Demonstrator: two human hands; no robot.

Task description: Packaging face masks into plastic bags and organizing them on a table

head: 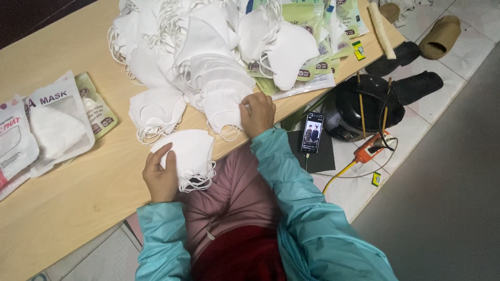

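The left hand (160,179) is closed around a small stack of white masks (190,156), thumb on top and fingers curled under its left edge, holding it at the near edge of the pale wooden surface (78,203); the ear loops of the stack hang loose at its near side; the right hand (258,113) lies just to the right and a little farther off, its fingers pinched narrow on the edge of a single white mask (224,106) at the near rim of a big heap of white masks (198,47) that fills the far middle of the surface; to the left, well apart from both hands, lie sealed mask packets (52,122), clear-fronted with a white mask inside; beyond the heap, at the far right, lies a fan of green and white empty packets (317,31); both arms are in teal sleeves (302,208); below the right edge of the surface a phone (311,132) with a lit screen rests on a dark slab on the tiled floor (448,99), near a black round pot (364,106) and an orange plug strip (371,151).
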